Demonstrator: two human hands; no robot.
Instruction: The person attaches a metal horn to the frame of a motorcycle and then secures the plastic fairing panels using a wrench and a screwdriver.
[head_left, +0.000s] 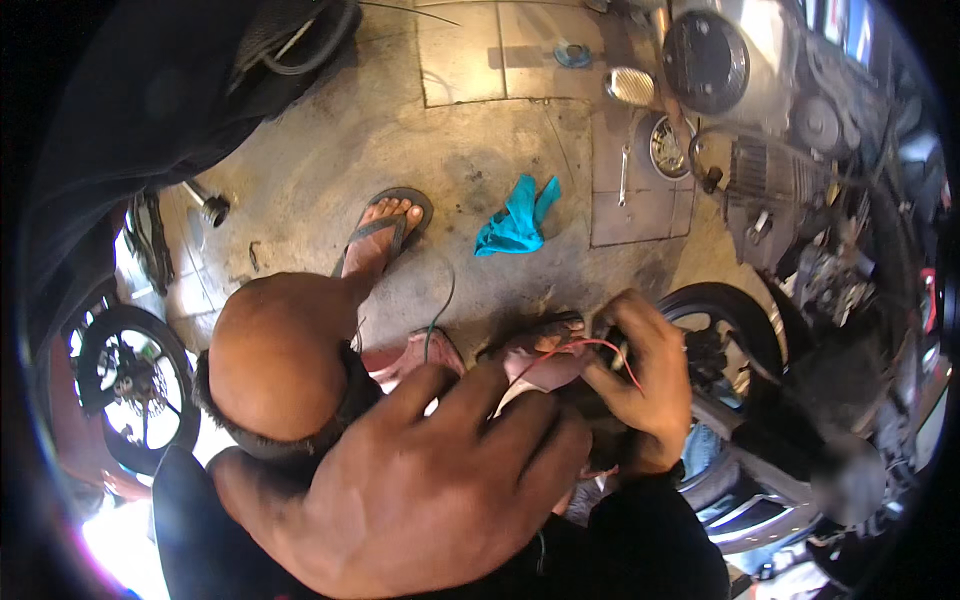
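A thin red wire (525, 368) arcs between my two hands. My right hand (650, 385) is closed with thumb and fingers bent together around the wire, and a short loop of it curves out past the fingers. My left hand (430, 480) is large in the foreground, back upward and fingers curled down. The red wire runs in behind its fingers, whose tips are hidden. A thin dark green wire (438, 318) also rises from behind the left fingers and bends over the floor.
A turquoise cloth (515, 220) lies on the concrete floor (340, 150). Beyond it are a spanner (624, 175) and a round bowl of small parts (670, 148). A motorcycle with a black tyre (745, 310) stands at right, another wheel (135, 385) at left. My bare knee (280, 350) juts up beside my left hand.
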